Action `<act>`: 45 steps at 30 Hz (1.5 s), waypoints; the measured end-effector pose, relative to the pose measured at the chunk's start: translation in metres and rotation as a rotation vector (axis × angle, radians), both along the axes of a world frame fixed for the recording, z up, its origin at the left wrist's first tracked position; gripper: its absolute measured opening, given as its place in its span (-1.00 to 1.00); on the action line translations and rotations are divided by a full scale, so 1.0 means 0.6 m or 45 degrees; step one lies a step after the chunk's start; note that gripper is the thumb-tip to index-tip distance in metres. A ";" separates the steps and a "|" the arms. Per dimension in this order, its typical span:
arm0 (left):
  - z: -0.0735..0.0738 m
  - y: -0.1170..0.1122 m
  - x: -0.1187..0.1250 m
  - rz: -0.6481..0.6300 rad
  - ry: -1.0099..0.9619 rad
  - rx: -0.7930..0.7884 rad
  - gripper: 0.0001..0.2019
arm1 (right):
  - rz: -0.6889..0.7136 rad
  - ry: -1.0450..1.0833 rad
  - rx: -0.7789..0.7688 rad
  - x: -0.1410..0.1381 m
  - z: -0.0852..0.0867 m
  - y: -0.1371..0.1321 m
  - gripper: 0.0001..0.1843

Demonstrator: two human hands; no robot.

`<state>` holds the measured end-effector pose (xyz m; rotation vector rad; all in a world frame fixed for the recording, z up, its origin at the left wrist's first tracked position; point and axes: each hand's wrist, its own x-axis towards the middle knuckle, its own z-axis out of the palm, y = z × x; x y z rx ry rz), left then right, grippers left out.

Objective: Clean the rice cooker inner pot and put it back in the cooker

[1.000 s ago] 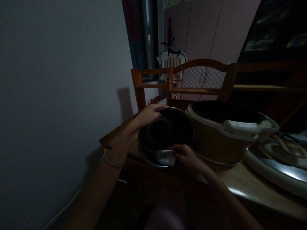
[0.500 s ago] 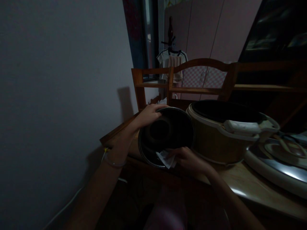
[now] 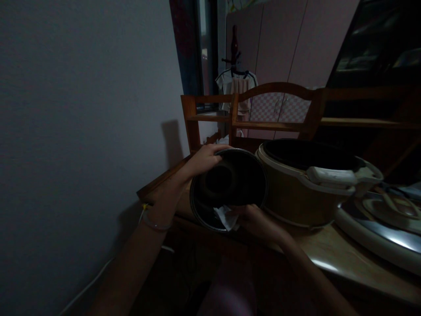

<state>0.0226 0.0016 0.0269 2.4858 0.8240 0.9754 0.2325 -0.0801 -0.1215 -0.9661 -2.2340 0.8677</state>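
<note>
A dark round inner pot [image 3: 230, 184] is tipped on its side at the table's left end, its mouth facing me. My left hand [image 3: 202, 159] grips its upper left rim, fingers curled over the edge. My right hand [image 3: 255, 219] is closed on a crumpled white cloth [image 3: 225, 217] and presses it against the lower inside of the pot. Just right of the pot stands the open gold-coloured rice cooker body [image 3: 302, 186] with a white latch at its front.
The wooden table [image 3: 335, 254] runs to the right, where the cooker's open lid [image 3: 378, 228] lies flat. A wooden shelf frame [image 3: 272, 109] rises behind. A plain wall [image 3: 82, 131] fills the left. A white cable [image 3: 88, 285] hangs low at left. The room is dim.
My right hand with the white cloth has shifted slightly left and down along the pot's lower inside. The left hand and the pot have stayed put.
</note>
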 end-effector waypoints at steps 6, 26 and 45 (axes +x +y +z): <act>0.001 0.002 0.000 0.020 0.005 -0.009 -0.51 | -0.171 -0.067 -0.046 -0.015 -0.003 -0.001 -0.53; 0.001 0.007 -0.003 0.007 0.014 -0.011 -0.50 | -0.071 0.093 -0.092 -0.039 -0.003 -0.017 -0.48; 0.004 0.013 -0.004 0.010 0.037 0.006 -0.48 | -0.201 0.115 0.003 -0.052 -0.012 -0.017 -0.54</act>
